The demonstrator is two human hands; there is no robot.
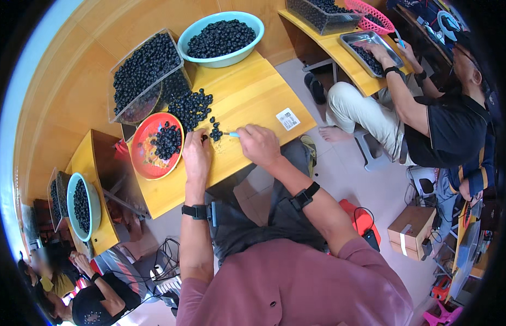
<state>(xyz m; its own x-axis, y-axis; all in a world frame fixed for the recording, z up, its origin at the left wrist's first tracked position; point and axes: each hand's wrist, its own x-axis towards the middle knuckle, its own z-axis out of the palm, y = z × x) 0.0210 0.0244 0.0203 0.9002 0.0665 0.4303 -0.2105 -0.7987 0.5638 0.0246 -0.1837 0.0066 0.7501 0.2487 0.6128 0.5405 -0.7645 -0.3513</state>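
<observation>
Had the left hand [197,156] nearly closed, fingertips drawn together on a single dark berry [204,137], partly hidden by the fingers. Had the right hand [258,144] curled into a loose fist around a thin blue-handled tool [231,134], tip pointed left at a small cluster of berries [215,132] on the yellow counter [253,87]. Couldn't tell about actual contact between tip and cluster, tbh.

Saw a bigger loose pile [190,108] just beyond the left hand, right up near a clear plastic bin [137,110] full of berries. Spotted a red plate [137,153] beside the left hand, partly covered with more, plus a light blue bowl [220,63] heaped up at the far end. Noticed the left hand sitting between plate and cluster, blocking the direct line.

Counted two hands, one tool, one plate, one bin, one bowl and one white label [287,119] here. Gave up on counting berries, way too many. Also spotted one co-worker [443,130] off right, reaching into a metal tray [357,37].
</observation>
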